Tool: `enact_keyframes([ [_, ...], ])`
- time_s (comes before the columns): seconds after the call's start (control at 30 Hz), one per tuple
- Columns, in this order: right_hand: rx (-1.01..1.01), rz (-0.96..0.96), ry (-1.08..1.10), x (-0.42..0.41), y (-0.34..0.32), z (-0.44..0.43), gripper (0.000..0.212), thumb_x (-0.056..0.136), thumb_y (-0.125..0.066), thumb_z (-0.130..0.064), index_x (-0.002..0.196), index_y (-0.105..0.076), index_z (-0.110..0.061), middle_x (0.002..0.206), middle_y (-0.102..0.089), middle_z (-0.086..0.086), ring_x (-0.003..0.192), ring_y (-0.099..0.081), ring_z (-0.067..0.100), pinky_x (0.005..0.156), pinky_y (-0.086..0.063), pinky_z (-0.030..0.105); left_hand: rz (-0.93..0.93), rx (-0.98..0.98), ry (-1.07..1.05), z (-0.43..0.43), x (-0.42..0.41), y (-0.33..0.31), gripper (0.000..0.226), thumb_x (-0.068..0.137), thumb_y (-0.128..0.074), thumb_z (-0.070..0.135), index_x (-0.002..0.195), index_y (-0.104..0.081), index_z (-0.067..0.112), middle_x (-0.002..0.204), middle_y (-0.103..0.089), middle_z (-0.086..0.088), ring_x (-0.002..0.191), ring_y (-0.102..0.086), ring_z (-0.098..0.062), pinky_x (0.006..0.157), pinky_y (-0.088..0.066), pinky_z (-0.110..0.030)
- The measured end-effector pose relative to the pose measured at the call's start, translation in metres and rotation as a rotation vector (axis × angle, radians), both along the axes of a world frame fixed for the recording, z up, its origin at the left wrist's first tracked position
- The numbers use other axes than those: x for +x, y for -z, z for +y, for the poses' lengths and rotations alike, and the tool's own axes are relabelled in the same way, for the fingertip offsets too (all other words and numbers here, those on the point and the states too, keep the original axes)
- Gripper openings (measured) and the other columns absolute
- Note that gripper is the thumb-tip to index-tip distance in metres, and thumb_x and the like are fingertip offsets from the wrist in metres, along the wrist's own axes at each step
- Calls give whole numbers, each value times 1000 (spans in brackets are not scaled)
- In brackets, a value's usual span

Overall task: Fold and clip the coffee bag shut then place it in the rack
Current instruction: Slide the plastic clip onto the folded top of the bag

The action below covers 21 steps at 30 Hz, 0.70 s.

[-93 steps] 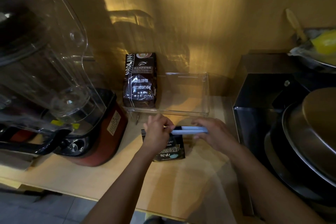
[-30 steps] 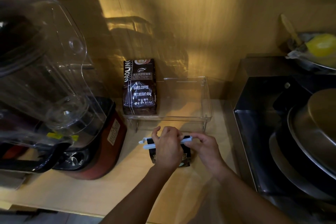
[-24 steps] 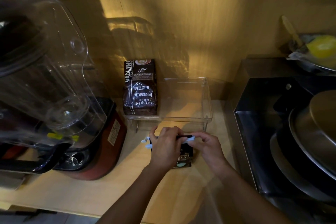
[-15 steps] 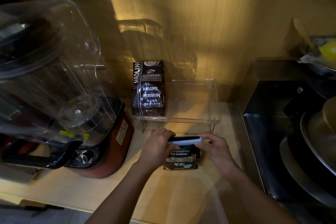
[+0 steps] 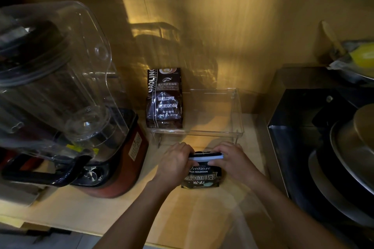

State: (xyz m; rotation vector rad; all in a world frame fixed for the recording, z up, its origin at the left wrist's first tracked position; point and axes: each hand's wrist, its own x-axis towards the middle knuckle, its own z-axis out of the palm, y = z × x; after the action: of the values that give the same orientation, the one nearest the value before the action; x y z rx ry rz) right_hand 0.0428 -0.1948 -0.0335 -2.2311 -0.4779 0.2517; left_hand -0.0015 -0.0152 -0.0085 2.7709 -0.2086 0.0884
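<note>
A small black coffee bag with white lettering stands on the wooden counter in front of the clear rack. A pale blue clip lies across the bag's folded top. My left hand grips the clip's left end and the bag's top. My right hand grips the clip's right end. Both hands press in from either side. A taller dark coffee bag stands in the left part of the rack; the rack's right part holds nothing.
A blender with a clear jug and red base stands at the left. A dark metal box and stacked metal pans fill the right. The wooden wall rises behind the rack. The counter's front edge runs below my forearms.
The clip was open and angled over the bag a second ago; now it lies flat and shut across the folded top. The bag's front label has come into view between my hands.
</note>
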Motion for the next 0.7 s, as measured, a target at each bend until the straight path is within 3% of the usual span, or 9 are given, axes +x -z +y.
enact_keyframes([
  [0.13, -84, -157, -14, -4, 1, 8, 27, 78, -64, -33, 101, -61, -18, 100, -56, -6, 93, -33, 8, 80, -26, 27, -2, 37, 2, 0, -3, -1, 26, 87, -52, 28, 106, -55, 11, 108, -60, -7, 101, -49, -20, 85, -34, -29],
  [0.3, -163, -296, -123, -7, -1, 14, 27, 82, -60, -29, 105, -59, -15, 107, -59, 1, 101, -46, 16, 86, -27, 27, -28, 66, 14, 0, -6, 0, 25, 87, -51, 28, 105, -55, 11, 107, -60, -8, 99, -50, -20, 82, -33, -27],
  [0.4, -174, -325, -130, -8, -3, 16, 23, 84, -59, -25, 102, -59, -11, 105, -58, 3, 100, -46, 18, 84, -25, 22, -50, 78, 7, -1, -6, 3, 25, 87, -50, 29, 104, -55, 11, 105, -61, -7, 97, -51, -21, 81, -33, -27],
  [0.7, -164, -334, -152, -11, -5, 16, 14, 80, -62, -8, 88, -59, 2, 92, -59, 17, 90, -50, 28, 82, -35, 32, -121, 36, -25, -9, -11, 11, 19, 85, -53, 21, 95, -57, 6, 97, -62, -13, 90, -53, -26, 75, -40, -34],
])
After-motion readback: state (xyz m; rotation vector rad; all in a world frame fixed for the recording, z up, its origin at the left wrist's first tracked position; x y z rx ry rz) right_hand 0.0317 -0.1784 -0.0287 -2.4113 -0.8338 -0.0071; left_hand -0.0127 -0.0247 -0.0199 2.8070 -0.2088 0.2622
